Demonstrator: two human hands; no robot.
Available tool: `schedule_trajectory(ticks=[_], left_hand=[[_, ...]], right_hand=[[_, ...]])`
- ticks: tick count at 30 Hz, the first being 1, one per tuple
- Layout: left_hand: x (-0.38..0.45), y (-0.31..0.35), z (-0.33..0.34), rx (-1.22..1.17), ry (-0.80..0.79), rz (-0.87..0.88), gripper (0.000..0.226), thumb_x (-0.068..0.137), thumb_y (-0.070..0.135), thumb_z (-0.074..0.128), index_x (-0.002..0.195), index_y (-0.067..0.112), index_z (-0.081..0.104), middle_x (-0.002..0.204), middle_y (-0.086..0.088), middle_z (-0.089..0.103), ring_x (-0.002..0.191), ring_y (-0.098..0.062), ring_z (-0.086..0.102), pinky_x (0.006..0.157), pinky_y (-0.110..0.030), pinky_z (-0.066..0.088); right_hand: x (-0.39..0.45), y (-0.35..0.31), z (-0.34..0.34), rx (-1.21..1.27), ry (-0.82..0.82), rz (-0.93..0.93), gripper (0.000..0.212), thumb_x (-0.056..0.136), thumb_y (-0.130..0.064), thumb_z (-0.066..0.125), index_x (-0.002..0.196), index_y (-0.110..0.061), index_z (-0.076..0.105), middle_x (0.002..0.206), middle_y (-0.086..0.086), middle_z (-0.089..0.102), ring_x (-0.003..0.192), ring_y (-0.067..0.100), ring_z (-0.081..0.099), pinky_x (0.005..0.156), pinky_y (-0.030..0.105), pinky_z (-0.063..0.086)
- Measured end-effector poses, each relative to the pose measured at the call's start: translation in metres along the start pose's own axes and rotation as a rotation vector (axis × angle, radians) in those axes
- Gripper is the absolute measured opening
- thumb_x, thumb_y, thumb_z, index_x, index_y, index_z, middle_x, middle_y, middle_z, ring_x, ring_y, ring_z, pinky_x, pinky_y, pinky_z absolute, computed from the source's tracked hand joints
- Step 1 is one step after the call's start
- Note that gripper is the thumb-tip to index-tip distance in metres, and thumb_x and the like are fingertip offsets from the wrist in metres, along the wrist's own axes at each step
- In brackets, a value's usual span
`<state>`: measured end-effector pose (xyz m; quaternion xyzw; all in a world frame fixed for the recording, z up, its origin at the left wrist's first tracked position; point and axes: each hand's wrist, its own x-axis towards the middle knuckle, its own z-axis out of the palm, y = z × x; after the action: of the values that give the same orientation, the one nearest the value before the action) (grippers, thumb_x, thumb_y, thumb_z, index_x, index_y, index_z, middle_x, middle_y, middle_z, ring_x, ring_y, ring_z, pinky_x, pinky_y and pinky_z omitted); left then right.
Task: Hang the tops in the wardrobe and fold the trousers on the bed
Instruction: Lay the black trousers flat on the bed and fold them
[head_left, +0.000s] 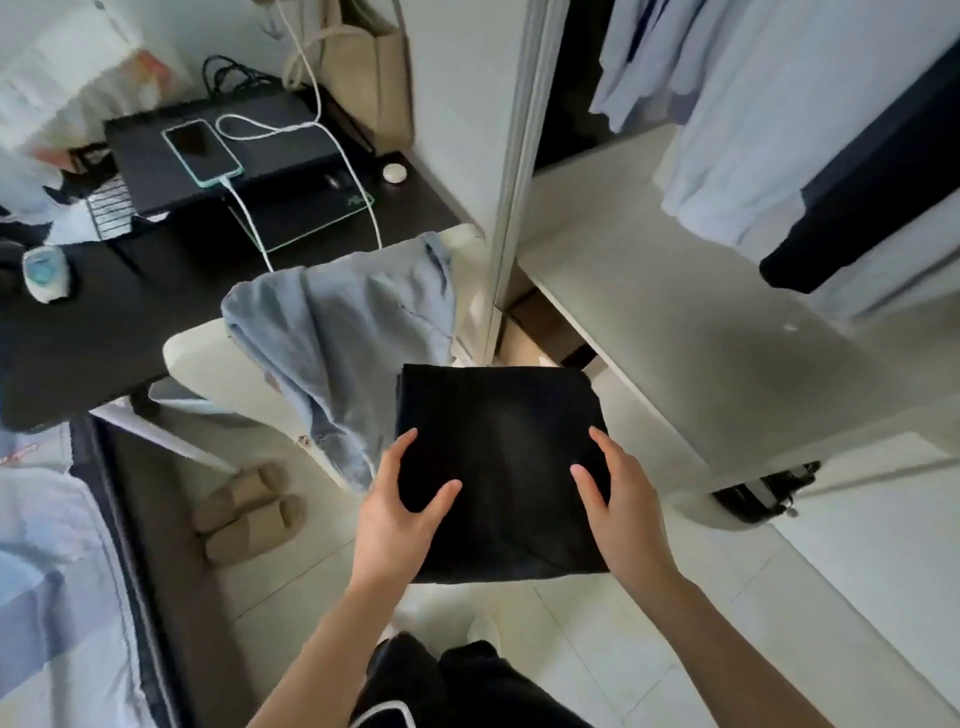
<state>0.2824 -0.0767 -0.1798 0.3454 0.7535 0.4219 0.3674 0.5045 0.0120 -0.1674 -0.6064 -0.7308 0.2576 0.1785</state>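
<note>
— What have you got hold of?

— The folded black trousers, held up in front of me over the floor; my left hand pinches the left edge, thumb on top; my right hand has the same grip on the right edge.

— And around you?

— Blue jeans hang over the chair by the dark bench; pale tops hang in the open wardrobe; the bed lies at my left.
</note>
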Motion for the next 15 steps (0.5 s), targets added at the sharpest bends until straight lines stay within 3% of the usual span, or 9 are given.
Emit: schedule_trajectory(ticks=[6, 13, 15], left_hand=[[0.073, 0.029, 0.057, 0.150, -0.252, 0.051, 0.066, 0.081, 0.036, 0.077, 0.138, 0.047, 0.044, 0.130, 0.015, 0.058, 0.121, -0.008, 0.053, 0.104, -0.036, 0.047], [0.173, 0.059, 0.128, 0.172, -0.555, 0.086, 0.059, 0.088, 0.025, 0.071, 0.138, 0.043, 0.044, 0.128, 0.016, 0.057, 0.121, -0.011, 0.055, 0.104, -0.030, 0.046], [0.206, 0.068, 0.155, 0.163, -0.643, 0.080, 0.059, 0.089, 0.018, 0.070, 0.139, 0.037, 0.046, 0.131, 0.009, 0.058, 0.123, -0.015, 0.054, 0.107, -0.035, 0.045]], right_hand=[[0.030, 0.049, -0.018, 0.023, 0.076, 0.221, 0.049, 0.094, -0.041, 0.053, 0.138, -0.022, 0.047, 0.127, -0.001, 0.058, 0.115, 0.013, 0.056, 0.092, 0.018, 0.040], [0.089, 0.081, -0.030, 0.043, 0.166, 0.446, 0.048, 0.094, -0.036, 0.055, 0.139, -0.020, 0.046, 0.130, 0.004, 0.057, 0.118, 0.021, 0.054, 0.096, 0.026, 0.039], [0.115, 0.096, -0.034, 0.016, 0.205, 0.496, 0.045, 0.095, -0.031, 0.055, 0.138, -0.018, 0.047, 0.126, 0.007, 0.059, 0.115, 0.024, 0.056, 0.093, 0.025, 0.038]])
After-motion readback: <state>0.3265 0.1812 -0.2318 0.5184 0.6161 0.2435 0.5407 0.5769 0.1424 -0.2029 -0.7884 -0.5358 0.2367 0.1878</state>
